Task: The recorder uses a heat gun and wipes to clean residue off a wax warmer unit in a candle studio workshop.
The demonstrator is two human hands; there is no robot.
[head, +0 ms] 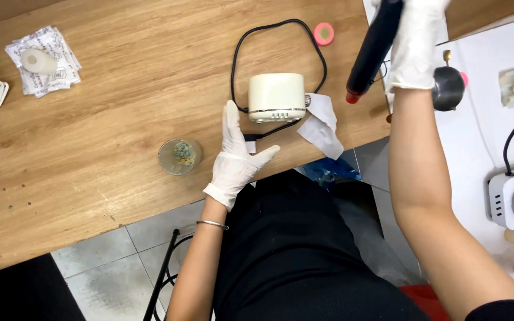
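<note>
Meanwhile, seen from the head camera, gloved hands work around a small cream control box (276, 97) at the edge of a wooden table (120, 71).

Just left of the box, the left hand (237, 156) lies flat and spread on the table, gripping nothing, seemingly as a brace. Up and to the right of the box, the right hand (416, 44) is wrapped firmly round a black handheld tool (371, 50), lifted clear with its red tip aimed down, likely to keep it off the surface. A black cable (281, 27) loops behind the box, a white tissue (322, 125) lies just right of it, a clear lidded dish (179, 156) sits down-left, and a pink disc (324, 34) lies beyond it.
</note>
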